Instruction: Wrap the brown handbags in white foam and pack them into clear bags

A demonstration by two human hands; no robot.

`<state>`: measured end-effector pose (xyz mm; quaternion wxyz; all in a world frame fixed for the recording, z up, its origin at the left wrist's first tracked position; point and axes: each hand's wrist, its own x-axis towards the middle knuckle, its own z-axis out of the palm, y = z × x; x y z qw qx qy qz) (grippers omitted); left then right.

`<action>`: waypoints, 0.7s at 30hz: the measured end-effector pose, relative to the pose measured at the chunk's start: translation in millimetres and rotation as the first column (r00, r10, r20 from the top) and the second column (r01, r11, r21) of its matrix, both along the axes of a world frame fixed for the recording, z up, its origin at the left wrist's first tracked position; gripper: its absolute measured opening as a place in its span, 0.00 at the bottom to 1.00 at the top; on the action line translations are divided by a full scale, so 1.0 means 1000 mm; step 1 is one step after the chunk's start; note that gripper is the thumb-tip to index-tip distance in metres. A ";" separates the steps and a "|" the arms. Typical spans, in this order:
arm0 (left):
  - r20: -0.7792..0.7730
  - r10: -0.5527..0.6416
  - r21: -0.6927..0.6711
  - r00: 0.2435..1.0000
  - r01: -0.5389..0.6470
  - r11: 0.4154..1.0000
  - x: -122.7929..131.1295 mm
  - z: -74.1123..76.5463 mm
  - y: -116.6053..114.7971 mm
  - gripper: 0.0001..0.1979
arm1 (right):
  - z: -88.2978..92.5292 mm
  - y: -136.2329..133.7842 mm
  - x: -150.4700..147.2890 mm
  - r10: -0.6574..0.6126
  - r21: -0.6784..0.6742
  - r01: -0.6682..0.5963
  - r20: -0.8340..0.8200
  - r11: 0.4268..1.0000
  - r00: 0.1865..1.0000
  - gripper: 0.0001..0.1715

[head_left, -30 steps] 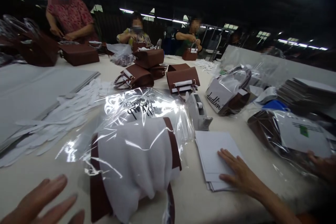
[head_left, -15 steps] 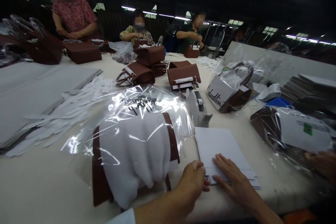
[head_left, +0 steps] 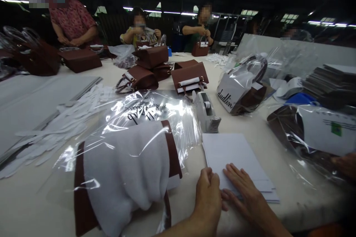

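My right hand (head_left: 249, 196) lies flat on a stack of white paper sheets (head_left: 228, 150), fingers stretched and spread. At the stack's near left corner is my left hand (head_left: 208, 196), its fingers curled closed against the edge; what they pinch, if anything, is hidden. To the left, a brown handbag (head_left: 174, 152) wrapped round with white padding (head_left: 126, 166) lies on the table. A clear plastic bag (head_left: 178, 109) with black lettering lies over and behind the handbag. Just beyond the paper stands a grey tape dispenser (head_left: 207, 113).
A bagged handbag (head_left: 241, 92) stands behind the dispenser. At right, another person's hand (head_left: 346, 164) touches a second bagged handbag (head_left: 321, 129). Brown handbags (head_left: 151, 57) are piled mid-table. White strips (head_left: 75, 118) and large grey sheets (head_left: 41, 92) lie left. Several people stand or sit across the table.
The view has shifted slightly, and the wrapped handbag appears lower and further left. My left hand has turned more upright at the paper's edge. My right hand stays flat on the stack.
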<state>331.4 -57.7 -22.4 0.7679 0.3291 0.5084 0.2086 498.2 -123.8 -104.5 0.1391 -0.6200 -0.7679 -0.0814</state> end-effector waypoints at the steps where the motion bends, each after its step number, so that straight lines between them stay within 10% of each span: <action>1: 0.010 0.018 -0.008 1.000 -0.018 1.000 -0.001 0.000 0.000 0.19 | 0.000 0.000 0.000 0.006 0.010 -0.006 0.004 1.000 1.000 0.34; 14: 0.090 0.281 -0.191 0.955 -0.261 0.946 0.000 0.003 0.002 0.10 | -0.002 -0.001 -0.002 -0.004 0.007 0.004 -0.030 1.000 1.000 0.33; 21: 0.000 -0.040 0.008 0.999 0.040 0.999 0.025 -0.009 0.012 0.10 | -0.003 0.000 0.002 0.010 0.048 -0.004 -0.110 0.999 0.994 0.35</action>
